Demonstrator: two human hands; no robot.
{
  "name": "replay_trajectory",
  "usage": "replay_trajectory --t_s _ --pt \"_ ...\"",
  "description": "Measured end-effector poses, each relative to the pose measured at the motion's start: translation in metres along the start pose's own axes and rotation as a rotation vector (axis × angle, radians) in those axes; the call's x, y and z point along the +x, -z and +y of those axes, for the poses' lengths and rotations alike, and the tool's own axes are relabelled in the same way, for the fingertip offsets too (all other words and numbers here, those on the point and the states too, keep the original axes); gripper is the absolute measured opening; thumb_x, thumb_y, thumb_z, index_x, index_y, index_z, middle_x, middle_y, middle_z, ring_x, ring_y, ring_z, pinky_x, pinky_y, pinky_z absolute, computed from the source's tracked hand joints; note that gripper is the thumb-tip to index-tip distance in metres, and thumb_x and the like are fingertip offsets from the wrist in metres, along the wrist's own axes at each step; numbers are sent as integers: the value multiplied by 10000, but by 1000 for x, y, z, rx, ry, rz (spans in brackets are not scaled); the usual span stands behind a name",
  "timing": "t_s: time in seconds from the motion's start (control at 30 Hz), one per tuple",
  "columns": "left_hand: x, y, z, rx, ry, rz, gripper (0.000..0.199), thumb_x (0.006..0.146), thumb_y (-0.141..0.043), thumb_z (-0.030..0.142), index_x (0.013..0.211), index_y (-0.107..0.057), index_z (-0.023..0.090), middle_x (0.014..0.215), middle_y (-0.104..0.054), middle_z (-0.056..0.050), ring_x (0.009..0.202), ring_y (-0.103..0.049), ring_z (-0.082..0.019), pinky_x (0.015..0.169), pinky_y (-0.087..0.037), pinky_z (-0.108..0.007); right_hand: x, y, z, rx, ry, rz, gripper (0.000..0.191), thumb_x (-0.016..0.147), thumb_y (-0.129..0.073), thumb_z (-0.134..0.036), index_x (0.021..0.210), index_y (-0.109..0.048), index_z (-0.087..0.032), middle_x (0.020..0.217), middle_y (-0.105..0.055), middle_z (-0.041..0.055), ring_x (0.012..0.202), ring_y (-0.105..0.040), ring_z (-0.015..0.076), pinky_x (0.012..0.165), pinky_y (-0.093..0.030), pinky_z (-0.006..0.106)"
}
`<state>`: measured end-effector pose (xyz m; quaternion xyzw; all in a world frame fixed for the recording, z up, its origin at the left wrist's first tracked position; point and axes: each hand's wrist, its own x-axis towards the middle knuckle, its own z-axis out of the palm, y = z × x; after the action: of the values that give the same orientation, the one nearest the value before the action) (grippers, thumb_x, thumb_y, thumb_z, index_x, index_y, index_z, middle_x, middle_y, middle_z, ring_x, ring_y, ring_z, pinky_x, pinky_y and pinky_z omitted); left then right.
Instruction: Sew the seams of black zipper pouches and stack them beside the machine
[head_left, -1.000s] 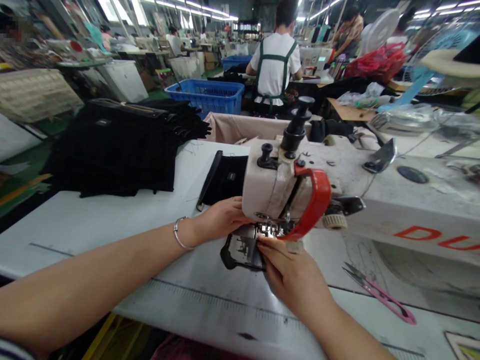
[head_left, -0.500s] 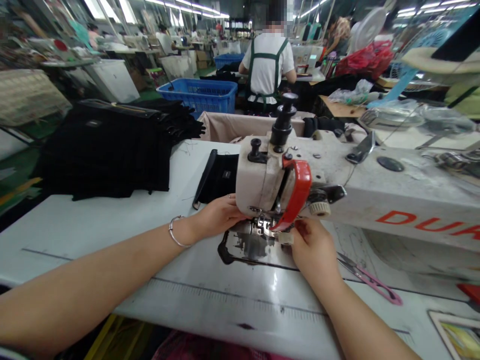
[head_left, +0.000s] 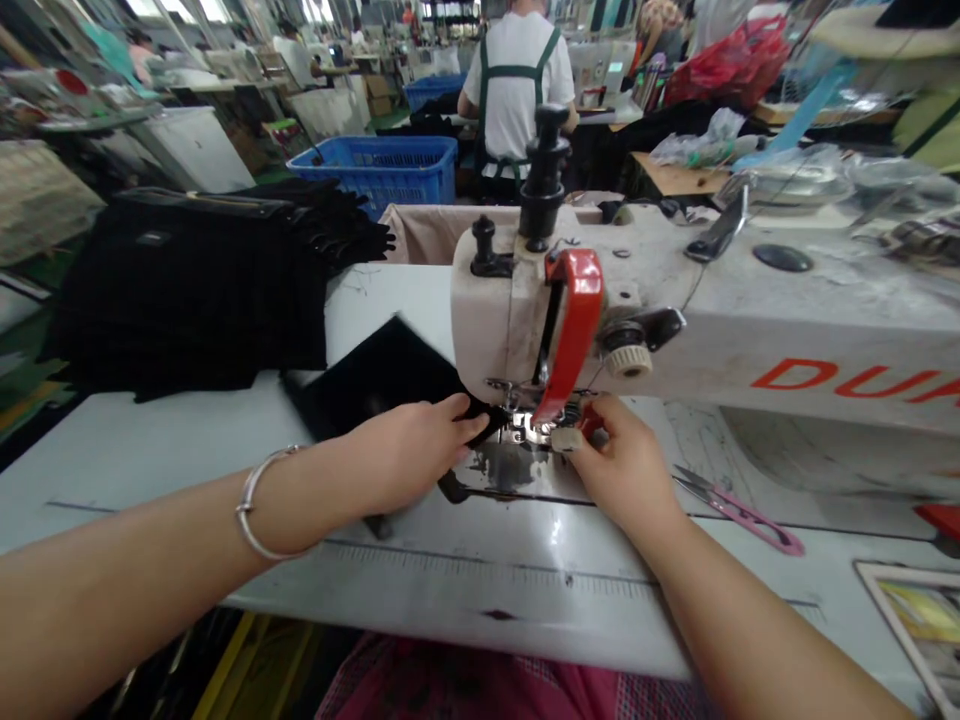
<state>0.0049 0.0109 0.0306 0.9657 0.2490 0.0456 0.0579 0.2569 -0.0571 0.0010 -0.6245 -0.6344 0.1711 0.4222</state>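
Observation:
A black fabric piece [head_left: 382,375], blurred by motion, lies turned at an angle on the machine table, its right corner at the presser foot [head_left: 525,428]. My left hand [head_left: 409,450] grips its near edge, fingers pointing toward the foot. The sewing machine [head_left: 487,320] is white with a red guard [head_left: 576,320] in front of the needle area. Just right of the foot is my right hand [head_left: 619,455], its thumb and fingers curled together. What those fingers hold, if anything, is hidden.
A stack of black fabric pieces [head_left: 187,290] sits on the left of the table. Pink-handled scissors [head_left: 750,515] lie right of my right hand. Behind the table stand a cloth-lined bin [head_left: 420,235] and a blue basket [head_left: 375,170]. A co-worker [head_left: 517,90] faces away farther back.
The black fabric piece has swung round from behind the machine head toward me and to the left. My left hand has moved left onto it. My right hand stays beside the foot.

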Motion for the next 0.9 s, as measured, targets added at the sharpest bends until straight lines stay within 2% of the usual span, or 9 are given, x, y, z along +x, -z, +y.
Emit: replay_trajectory --t_s 0.13,0.23,0.37,0.43,0.5,0.57,0.63,0.77,0.9 --pt "-4 9 12 -96 -26 -90 284 1001 -491 273 1226 -646 196 1261 -631 -95 1161 -601 -244 1047 -465 -392 0 -1 -1 -2 33 -25 101 841 -546 -276 812 -601 -197 698 -582 -1 611 -526 154 577 -401 259" --pt "-8 -9 22 -114 -14 9 325 1011 -450 233 1290 -596 154 1359 -565 -121 1261 -527 -265 1098 -434 -449 -2 0 -2 -3 77 -50 53 838 -557 -219 823 -603 -196 758 -605 8 680 -558 163 643 -435 274" --pt "-17 -32 14 -158 -87 88 482 997 -436 135 1473 -394 202 1509 -434 -97 1423 -351 -245 1189 -321 -512 -10 0 -2 -20 343 -120 166 894 -513 -125 936 -658 -193 920 -668 57 879 -615 204 788 -493 339" --pt "-17 -30 2 -195 -170 71 500 988 -455 120 1471 -402 238 1499 -456 -82 1439 -335 -238 1200 -300 -523 -15 -1 -2 -65 500 -215 234 918 -500 -101 1010 -689 -202 994 -694 70 970 -625 223 856 -504 386" --pt "-14 -22 -7 -229 -252 42 488 978 -450 91 1441 -450 246 1460 -509 -73 1439 -345 -227 1202 -309 -500 -19 -2 -2 -115 580 -305 250 931 -524 -108 1070 -703 -213 1058 -706 71 1015 -632 229 897 -507 413" --pt "-11 -14 -7 -241 -256 17 473 962 -438 62 1404 -490 222 1423 -548 -75 1418 -384 -210 1197 -336 -457 -22 -3 -2 -140 602 -339 236 943 -548 -135 1099 -707 -215 1096 -707 70 1028 -639 230 907 -511 419" --pt "-10 -13 4 -207 -178 23 454 946 -428 48 1378 -500 170 1421 -544 -99 1390 -423 -205 1186 -361 -426 -23 -3 -3 -136 602 -349 230 957 -546 -153 1112 -705 -214 1107 -707 70 1027 -643 230 896 -516 416" --pt "-15 -24 30 -110 -78 84 464 917 -406 20 1369 -463 107 1447 -498 -137 1395 -409 -215 1196 -346 -411 -25 -2 -6 -138 593 -374 251 963 -513 -130 1118 -697 -198 1130 -696 76 1036 -639 240 892 -517 427" --pt "-13 -33 25 -97 -102 86 452 930 -400 33 1372 -451 106 1439 -503 -136 1401 -397 -216 1200 -343 -424 -26 -5 -7 -149 590 -352 259 961 -509 -114 1138 -688 -173 1108 -697 87 1026 -643 243 885 -535 429"
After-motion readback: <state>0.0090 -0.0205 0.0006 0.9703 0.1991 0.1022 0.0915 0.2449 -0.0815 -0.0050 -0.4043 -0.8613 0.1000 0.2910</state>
